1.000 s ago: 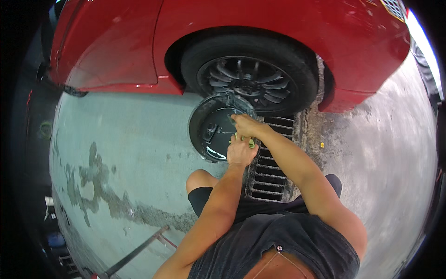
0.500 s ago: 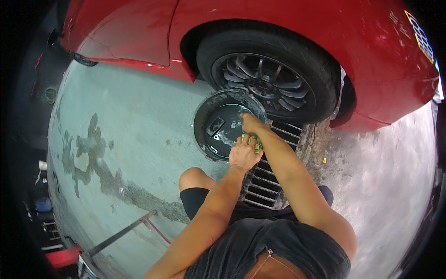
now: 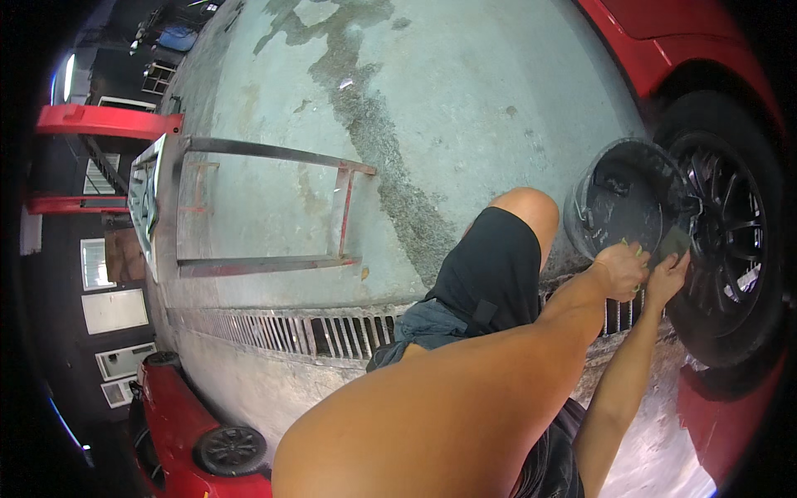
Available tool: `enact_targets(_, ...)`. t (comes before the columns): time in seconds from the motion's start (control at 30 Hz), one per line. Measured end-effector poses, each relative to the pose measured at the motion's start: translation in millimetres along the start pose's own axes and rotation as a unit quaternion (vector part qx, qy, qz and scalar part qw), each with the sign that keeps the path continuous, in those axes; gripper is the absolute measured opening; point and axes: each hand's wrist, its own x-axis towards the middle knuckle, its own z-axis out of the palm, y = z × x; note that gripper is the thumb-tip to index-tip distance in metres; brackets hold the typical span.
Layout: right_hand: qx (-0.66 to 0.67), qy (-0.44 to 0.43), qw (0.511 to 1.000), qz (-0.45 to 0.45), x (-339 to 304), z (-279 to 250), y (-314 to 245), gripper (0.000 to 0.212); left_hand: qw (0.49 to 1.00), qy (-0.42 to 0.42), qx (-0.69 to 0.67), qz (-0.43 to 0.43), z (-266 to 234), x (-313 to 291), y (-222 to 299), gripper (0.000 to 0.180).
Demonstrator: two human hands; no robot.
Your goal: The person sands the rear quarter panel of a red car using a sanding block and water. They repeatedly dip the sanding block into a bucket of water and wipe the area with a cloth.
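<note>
A black bucket (image 3: 588, 207) with dark liquid inside stands close to the dark multi-spoke wheel (image 3: 724, 220) of a red car. At the bucket's near rim, my left hand (image 3: 623, 270) is closed around something bright green, like a cloth, of which only bits show between the fingers. Beside it, my right hand (image 3: 667, 280) pinches a flat grey-green pad (image 3: 674, 242), held over the rim near the wheel. The two hands are close together.
A slotted floor drain (image 3: 332, 334) runs beneath my legs. A low metal frame (image 3: 270, 267) lies to the left on the pale floor, near red lift arms (image 3: 108, 121). Another red car (image 3: 178, 415) is at the lower left. Dark wet patches (image 3: 369, 108) mark the floor.
My view has swung left, so the bucket and wheel now appear at the right. My right hand has come up out of the bucket and now shows a grey-green pad. My left hand keeps the green thing.
</note>
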Motion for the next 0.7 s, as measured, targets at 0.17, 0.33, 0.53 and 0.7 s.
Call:
enact_targets(0.17,-0.055,0.013,0.998,0.017,-3,-8,-29,0.051,1.0,-0.009,0.027,-0.004,2,9,1,0.045)
enact_targets(0.33,0.098,-0.028,0.994,0.027,6,-33,-74,0.029,0.998,-0.064,-0.009,0.008,-26,2,-3,0.05)
enact_targets(0.53,0.314,-0.002,0.944,0.096,43,-137,-199,0.019,0.992,-0.127,-0.005,0.015,-27,5,6,0.047)
enact_targets(0.7,0.15,-0.037,0.986,0.055,50,-24,-130,0.042,0.997,-0.063,0.032,-0.007,-21,6,3,0.059)
